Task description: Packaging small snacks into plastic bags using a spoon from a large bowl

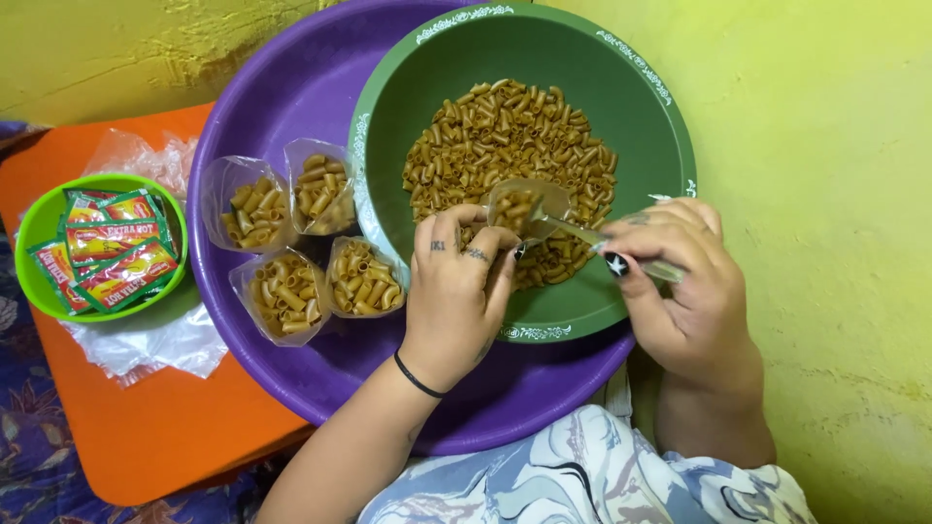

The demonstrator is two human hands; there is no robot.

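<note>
From the head camera, looking straight down, a round dark green plastic bowl (621, 116) with a pale patterned rim sits tilted inside a wide purple plastic basin (291, 87). A heap of short brown ridged pasta tubes (505, 146) lies in the bottom of the green bowl.

The left hand (456, 291), with a thin black band at the wrist, is curled closed around the mouth of a small clear plastic bag (524, 206), holding it open over the pasta; a few tubes are already inside it. The right hand (680, 281), with dark painted nails, is closed around the handle of a clear plastic spoon (582, 235), whose tip reaches the opening of the bag.

To the left, in the purple basin just beside the green bowl, stand four small clear bags filled with the same pasta (311, 243), packed close together and touching.

Further left, on an orange worktop (146, 437), a small lime green plastic bowl (39, 218) holds red, yellow and green seasoning sachets (112, 247). It rests on loose crumpled clear plastic bags (155, 340). A yellow painted wall (825, 194) runs along the right. At the bottom edge is the person's swirl-patterned pale garment (582, 475).
</note>
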